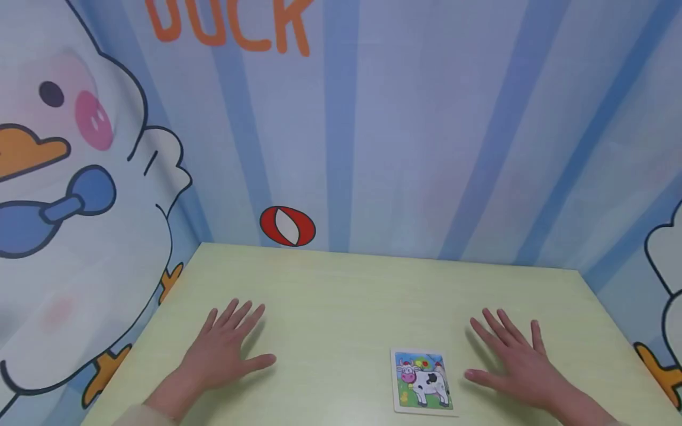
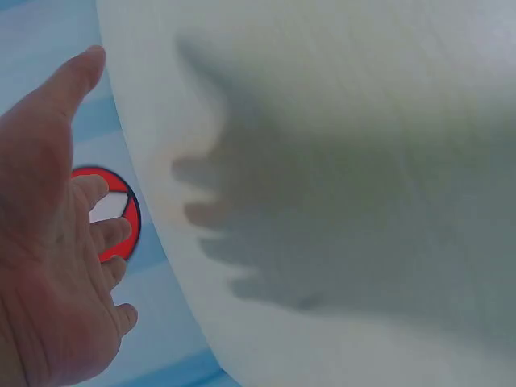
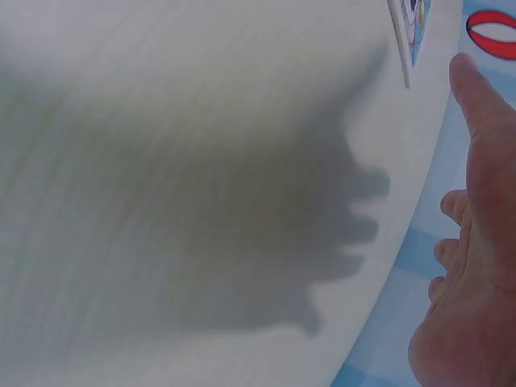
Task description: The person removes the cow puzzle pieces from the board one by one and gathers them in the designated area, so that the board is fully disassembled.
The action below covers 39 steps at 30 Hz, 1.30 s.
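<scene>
A small rectangular cow picture puzzle (image 1: 423,381) with a pale border lies flat on the table, right of the middle in the head view. My left hand (image 1: 219,354) hovers palm down above the table's left side, fingers spread and holding nothing. On the other side my right hand (image 1: 515,364) is likewise spread, a short way right of the puzzle and not touching it. The left wrist view shows the left palm (image 2: 56,242) raised over its own shadow. In the right wrist view, the puzzle's corner (image 3: 413,32) appears near the right thumb (image 3: 477,89).
The pale wooden table (image 1: 330,313) fills the lower part of the head view. Behind it hangs a blue striped cloth (image 1: 389,130) with orange letters and a red and white ball print (image 1: 288,226). A large printed duck (image 1: 106,254) covers the left side.
</scene>
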Tool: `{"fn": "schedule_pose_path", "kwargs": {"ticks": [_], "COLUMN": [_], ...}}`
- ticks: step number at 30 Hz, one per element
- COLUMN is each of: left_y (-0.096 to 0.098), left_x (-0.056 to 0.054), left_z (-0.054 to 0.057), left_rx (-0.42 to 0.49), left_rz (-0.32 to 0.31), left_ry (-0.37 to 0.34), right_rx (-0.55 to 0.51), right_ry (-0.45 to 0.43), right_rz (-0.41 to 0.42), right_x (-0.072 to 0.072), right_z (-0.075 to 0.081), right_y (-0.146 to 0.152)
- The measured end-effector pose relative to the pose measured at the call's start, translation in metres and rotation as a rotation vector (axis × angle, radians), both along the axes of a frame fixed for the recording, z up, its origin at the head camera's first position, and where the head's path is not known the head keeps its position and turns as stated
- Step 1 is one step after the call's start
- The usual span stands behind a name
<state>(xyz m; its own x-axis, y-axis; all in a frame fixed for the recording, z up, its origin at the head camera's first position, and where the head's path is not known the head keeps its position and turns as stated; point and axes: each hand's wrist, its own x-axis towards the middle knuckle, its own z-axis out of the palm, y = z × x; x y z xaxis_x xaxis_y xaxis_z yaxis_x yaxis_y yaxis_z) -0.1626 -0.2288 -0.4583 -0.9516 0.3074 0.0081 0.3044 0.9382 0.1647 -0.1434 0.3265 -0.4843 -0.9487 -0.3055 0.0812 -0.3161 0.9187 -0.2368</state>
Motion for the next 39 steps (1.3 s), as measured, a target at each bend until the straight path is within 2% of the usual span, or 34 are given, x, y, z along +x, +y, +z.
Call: {"fn": "schedule_pose_path", "kwargs": {"ticks": [5, 11, 19, 24, 28, 32, 39], "left_y": [0.026, 0.06, 0.105, 0.125, 0.139, 0.151, 0.172], "left_x": [-0.01, -0.02, -0.032, -0.036, -0.039, -0.042, -0.042], "left_z": [0.009, 0.014, 0.016, 0.015, 0.011, 0.007, 0.001], "left_rx": [-0.003, -0.014, 0.035, 0.039, 0.042, 0.064, 0.114], "left_rz": [-0.098, -0.21, -0.331, -0.372, -0.404, -0.422, -0.432], "left_ry": [-0.047, -0.066, -0.14, -0.178, -0.19, -0.206, -0.215], "right_rx": [-0.034, -0.027, -0.075, -0.105, -0.117, -0.109, -0.13], "right_ry": [0.003, 0.025, -0.053, -0.095, -0.16, -0.239, -0.285], "right_rz": [0.077, 0.148, 0.184, 0.222, 0.226, 0.203, 0.129], "right_x": [-0.003, -0.003, 0.003, 0.008, 0.009, 0.01, 0.015], "right_z": [0.009, 0.007, 0.001, -0.006, -0.01, -0.012, -0.019], "right_y": [-0.011, -0.028, -0.053, -0.064, -0.071, -0.078, -0.085]}}
